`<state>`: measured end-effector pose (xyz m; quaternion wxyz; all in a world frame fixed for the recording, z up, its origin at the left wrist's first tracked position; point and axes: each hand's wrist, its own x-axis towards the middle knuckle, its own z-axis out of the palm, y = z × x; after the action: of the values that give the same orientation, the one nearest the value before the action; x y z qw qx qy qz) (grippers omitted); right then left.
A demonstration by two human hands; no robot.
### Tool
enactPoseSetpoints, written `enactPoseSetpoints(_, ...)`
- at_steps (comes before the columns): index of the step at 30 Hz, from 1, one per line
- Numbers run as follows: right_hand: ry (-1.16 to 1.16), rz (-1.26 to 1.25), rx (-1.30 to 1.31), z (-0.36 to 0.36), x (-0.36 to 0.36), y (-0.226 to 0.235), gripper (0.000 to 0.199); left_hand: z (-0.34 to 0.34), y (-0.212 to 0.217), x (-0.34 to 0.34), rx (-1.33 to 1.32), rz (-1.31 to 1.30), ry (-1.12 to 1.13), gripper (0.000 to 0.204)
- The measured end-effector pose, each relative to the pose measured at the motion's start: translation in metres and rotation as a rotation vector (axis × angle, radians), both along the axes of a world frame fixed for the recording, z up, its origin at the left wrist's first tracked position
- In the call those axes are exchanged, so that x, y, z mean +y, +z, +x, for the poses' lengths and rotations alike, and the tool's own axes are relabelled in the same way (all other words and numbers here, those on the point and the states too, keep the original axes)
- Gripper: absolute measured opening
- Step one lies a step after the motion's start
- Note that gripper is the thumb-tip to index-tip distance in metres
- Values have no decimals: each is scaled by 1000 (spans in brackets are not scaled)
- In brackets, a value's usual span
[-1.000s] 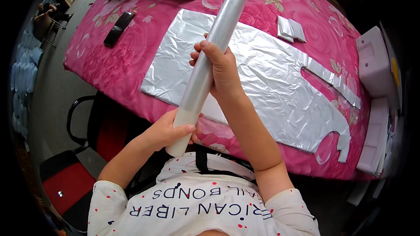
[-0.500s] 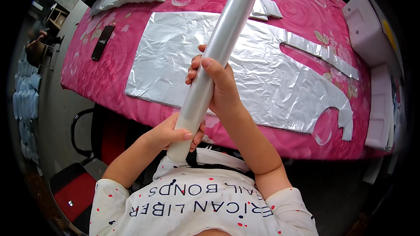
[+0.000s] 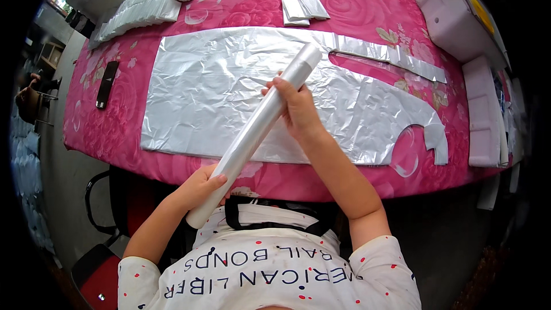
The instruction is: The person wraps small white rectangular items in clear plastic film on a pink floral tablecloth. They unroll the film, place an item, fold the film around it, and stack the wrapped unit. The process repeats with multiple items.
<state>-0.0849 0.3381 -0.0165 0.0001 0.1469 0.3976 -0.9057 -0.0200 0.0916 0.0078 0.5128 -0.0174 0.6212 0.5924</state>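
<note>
A long roll of clear, whitish plastic film slants across in front of me, its far end over the table and its near end by my waist. My left hand is closed around the lower part. Farther up, my right hand grips it near the upper end, thumb on top. Beneath the roll, a silvery-white plastic sheet cut like an apron lies flat and wrinkled on the table. At its right end are a long strap and a curved cut-out. The roll and my right arm cover part of it.
A pink flowered cloth covers the table. On it are small folded white packets, long rows of similar packets and a black phone. White foam boxes line the right edge. A red and black chair stands at left.
The roll's far end has come down toward the table, and its near end has swung left with my left hand. My right hand now grips closer to the far end. The view has shifted.
</note>
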Motion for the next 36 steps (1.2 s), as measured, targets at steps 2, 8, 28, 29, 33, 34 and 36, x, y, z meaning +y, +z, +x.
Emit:
enactPoseSetpoints(2,-43,147,-23,-20,51,-19,41,9,-2,-14,-44,-37,-41,40)
enactPoseSetpoints(8,205,573,-127,-24,93,-7,25,32,-16,-35,-160,-28,-35,65)
enactPoseSetpoints(28,-342,1310,-287,-20,276,-14,18,10,-9,-95,-118,-180,-468,49)
enactPoseSetpoints(29,-352,1273,-351,-16,275,-7,17,4,-3,-96,-88,-178,-484,48)
enactPoseSetpoints(33,-239,1336,-107,-24,260,-25,19,-34,37,-57,330,-255,-695,44)
enactPoseSetpoints(34,-198,1296,-67,-28,243,-24,19,-46,41,-40,496,-233,-750,44)
enactPoseSetpoints(36,-121,1147,-17,-36,211,-25,19,-63,46,-4,855,-295,-772,45)
